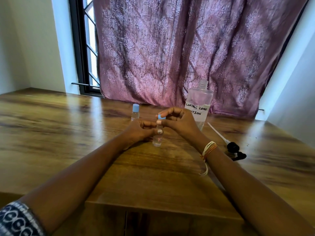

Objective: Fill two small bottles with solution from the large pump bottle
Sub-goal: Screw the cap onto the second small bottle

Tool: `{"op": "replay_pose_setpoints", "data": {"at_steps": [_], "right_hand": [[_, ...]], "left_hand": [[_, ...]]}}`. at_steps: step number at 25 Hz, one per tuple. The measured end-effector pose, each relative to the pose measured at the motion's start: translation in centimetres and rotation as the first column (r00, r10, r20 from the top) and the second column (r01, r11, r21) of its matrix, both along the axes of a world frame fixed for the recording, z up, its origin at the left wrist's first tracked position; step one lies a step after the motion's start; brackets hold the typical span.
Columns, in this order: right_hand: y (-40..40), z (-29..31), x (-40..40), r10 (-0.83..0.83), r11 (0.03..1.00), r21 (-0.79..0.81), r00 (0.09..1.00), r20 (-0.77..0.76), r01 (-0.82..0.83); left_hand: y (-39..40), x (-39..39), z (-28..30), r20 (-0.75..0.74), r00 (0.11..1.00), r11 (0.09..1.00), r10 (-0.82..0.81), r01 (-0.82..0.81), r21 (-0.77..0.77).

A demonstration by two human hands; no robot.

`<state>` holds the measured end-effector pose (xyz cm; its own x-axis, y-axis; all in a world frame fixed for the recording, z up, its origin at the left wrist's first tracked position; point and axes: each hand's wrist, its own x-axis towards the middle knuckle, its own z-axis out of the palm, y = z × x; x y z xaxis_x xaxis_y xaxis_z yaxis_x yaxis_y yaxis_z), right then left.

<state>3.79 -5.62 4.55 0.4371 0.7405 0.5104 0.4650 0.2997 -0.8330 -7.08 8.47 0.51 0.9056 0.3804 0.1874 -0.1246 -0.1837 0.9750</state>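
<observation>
Mauve damask curtain (187,48) hangs in soft folds behind a glossy wood-grain table (68,133). Far right on it stands the big bottle (200,106), a clear plastic cylinder with a bare threaded neck and a torn paper label hand-lettered "CONTACT LENS". Its black pump (234,149), with a long white tube, lies flat to the right, near the right wrist. At centre the left hand (138,132) is clamped around a small clear vial (157,139) standing upright, while the right hand (177,120) pinches the vial's blue cap (161,117). A second vial (135,113), capped blue, stands just beyond on the left.
</observation>
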Motion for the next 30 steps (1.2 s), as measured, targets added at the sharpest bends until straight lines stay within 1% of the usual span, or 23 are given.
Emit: {"op": "replay_pose_setpoints", "data": {"at_steps": [3,6,10,13,16,18,19,20,21,22,23,24,27,28,29,30], "right_hand": [[-0.3,0.2,0.5,0.024,1.0,-0.019,1.0,-0.003,-0.024],[-0.4,0.1,0.9,0.081,0.995,-0.049,0.997,-0.008,-0.082],[-0.4,0.2,1.0,0.107,0.985,-0.147,0.989,0.099,-0.092],[-0.4,0.4,0.7,0.022,0.979,-0.205,0.98,0.199,0.019],[0.1,-0.1,0.0,-0.142,0.97,-0.16,0.961,0.238,0.183],[0.5,-0.7,-0.2,-0.234,0.945,-0.163,0.934,0.268,0.284],[0.5,-0.8,-0.2,-0.215,0.944,-0.192,0.941,0.262,0.269],[0.4,-0.7,-0.1,-0.143,0.955,-0.226,0.966,0.216,0.192],[0.3,-0.5,0.2,-0.041,0.966,-0.249,0.989,0.141,0.075],[0.1,-0.2,0.5,0.054,0.969,-0.245,0.996,0.075,-0.034],[-0.1,-0.1,0.9,0.106,0.969,-0.23,0.993,0.041,-0.094],[-0.1,0.0,1.0,0.096,0.972,-0.219,0.994,0.046,-0.083],[0.2,-0.5,0.7,-0.092,0.97,-0.212,0.986,0.137,0.119],[0.3,-0.7,0.6,-0.111,0.964,-0.224,0.983,0.145,0.142],[0.4,-0.8,0.6,-0.079,0.964,-0.243,0.988,0.13,0.109],[0.3,-0.8,0.7,-0.004,0.966,-0.258,0.996,0.084,0.025]], "left_hand": [[0.5,0.1,-0.2,-0.046,0.999,0.999,-0.005,0.007,0.036],[0.5,0.1,-0.2,-0.049,0.999,0.997,-0.014,0.018,0.072],[0.2,0.0,-0.1,-0.026,1.0,0.994,-0.009,0.012,0.104],[0.3,0.0,-0.2,-0.028,1.0,0.991,0.003,0.001,0.131],[0.2,0.0,-0.1,-0.024,1.0,0.989,0.012,-0.008,0.146],[0.2,-0.1,0.0,-0.015,1.0,0.983,0.019,-0.016,0.184],[0.1,-0.2,0.1,-0.013,1.0,0.983,0.016,-0.013,0.185],[0.1,-0.2,0.1,-0.018,1.0,0.984,0.007,-0.003,0.179],[0.1,-0.1,0.1,-0.025,1.0,0.985,0.004,0.0,0.175],[0.2,-0.1,0.0,-0.027,1.0,0.985,0.004,0.001,0.171],[0.3,-0.1,0.0,-0.031,0.999,0.987,0.008,-0.003,0.159],[0.2,0.0,0.0,-0.029,1.0,0.989,0.01,-0.005,0.146],[0.3,0.1,0.0,-0.028,1.0,0.989,0.0,0.004,0.146],[0.4,0.1,-0.1,-0.032,0.999,0.987,-0.003,0.008,0.158],[0.4,0.1,-0.1,-0.035,0.999,0.986,-0.003,0.009,0.164],[0.5,0.1,-0.2,-0.034,0.999,0.987,-0.005,0.01,0.159]]}}
